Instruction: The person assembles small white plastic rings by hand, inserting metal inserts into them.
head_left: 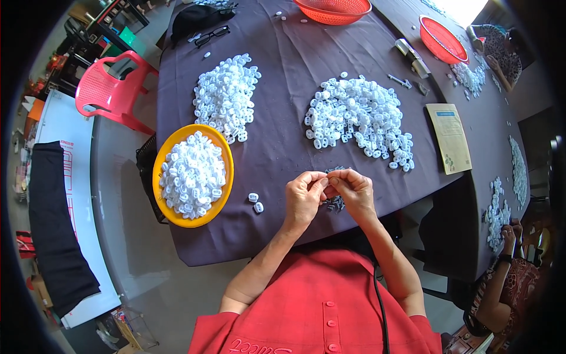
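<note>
My left hand [305, 197] and my right hand [355, 192] meet at the fingertips near the table's front edge, both pinched closed. Whatever sits between the fingers is too small and covered to make out. Just under the hands lies a small heap of thin grey pieces [336, 204], partly hidden by them. Beyond, a large pile of small white plastic pieces [368, 115] spreads over the dark cloth. A second white pile [227, 94] lies farther left. At the left edge stands a yellow basket [229, 171] heaped with the same pieces, and two loose white pieces [255, 202] rest beside it.
Red baskets [333, 15] stand at the far side. A brown envelope-like booklet [449, 138] lies on the right, with eyeglasses [212, 36] and a black cap [191, 22] at far left. A pink chair [118, 85] stands left. Other people work along the right side.
</note>
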A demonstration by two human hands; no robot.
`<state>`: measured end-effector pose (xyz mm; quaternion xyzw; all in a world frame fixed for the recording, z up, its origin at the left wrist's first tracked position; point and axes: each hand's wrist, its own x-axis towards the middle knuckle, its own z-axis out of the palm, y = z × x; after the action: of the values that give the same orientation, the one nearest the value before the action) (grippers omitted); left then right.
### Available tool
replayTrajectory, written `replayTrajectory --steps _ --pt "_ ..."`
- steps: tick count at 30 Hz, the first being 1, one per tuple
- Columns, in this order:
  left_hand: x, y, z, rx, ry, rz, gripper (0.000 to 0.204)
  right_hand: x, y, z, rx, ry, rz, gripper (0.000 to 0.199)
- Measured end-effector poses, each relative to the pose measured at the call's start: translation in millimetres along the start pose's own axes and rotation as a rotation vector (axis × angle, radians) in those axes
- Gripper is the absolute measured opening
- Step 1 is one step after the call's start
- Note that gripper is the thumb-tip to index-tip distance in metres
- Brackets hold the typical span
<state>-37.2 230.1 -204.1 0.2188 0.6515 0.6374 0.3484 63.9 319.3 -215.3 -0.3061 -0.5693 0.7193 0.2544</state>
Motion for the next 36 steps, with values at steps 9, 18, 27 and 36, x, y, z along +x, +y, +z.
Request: replayTrajectory --steps 9,18,27,36 --pt "1.6 0.2 -6.2 0.032 -0.021 -0.013 0.008 1.5 -7.3 2.3 -0.068 -0.05 0.019 0.008" --pt "0.2 -3.1 -5.7 0.14 0.013 0.141 0.006 1.9 -2.2 4.7 -0.28 -0.046 -0.115 0.005" --pt "3.3 -7.1 -4.0 0.259 0.07 0.354 0.006 2.8 1.1 3.8 -0.057 -0.023 0.049 0.008" --pt "2.9 3.0 -8.6 0.17 0.007 0.178 0.008 0.4 1.4 0.5 0.054 -0.085 0.017 0.014"
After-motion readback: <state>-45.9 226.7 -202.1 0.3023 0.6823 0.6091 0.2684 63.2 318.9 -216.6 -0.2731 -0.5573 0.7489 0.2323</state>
